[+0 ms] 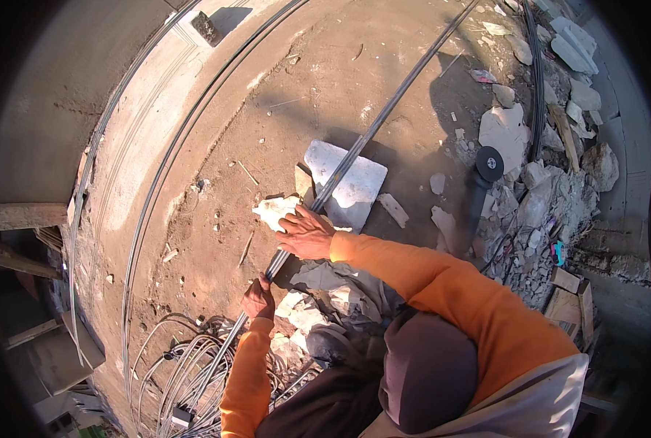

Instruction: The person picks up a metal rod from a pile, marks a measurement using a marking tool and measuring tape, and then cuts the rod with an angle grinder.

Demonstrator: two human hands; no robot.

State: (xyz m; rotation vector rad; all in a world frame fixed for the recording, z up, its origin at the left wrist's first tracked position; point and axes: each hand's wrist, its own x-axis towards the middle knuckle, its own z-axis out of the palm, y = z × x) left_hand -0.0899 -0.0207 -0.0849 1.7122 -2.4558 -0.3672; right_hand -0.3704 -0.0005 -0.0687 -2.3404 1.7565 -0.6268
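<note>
A bundle of long thin steel rods (393, 107) runs slantwise from the lower left to the far upper right. My left hand (258, 299) is closed around it at its nearer part. Farther along, my right hand (307, 233) lies across the bundle with its fingers stretched out and apart. Beneath the rods sits a pale flat stone slab (360, 186). A cream-coloured broken stone (274, 212) lies by the right hand's fingertips, with a small brown block (303, 182) beside it. Part of the bundle is hidden under the right hand.
An angle grinder (489, 166) with a dark disc lies to the right, by the rubble (533, 219). Coiled rods (187, 365) are heaped at lower left. More long rods (166, 157) curve across the left side. Broken stones (303, 310) lie close to my legs.
</note>
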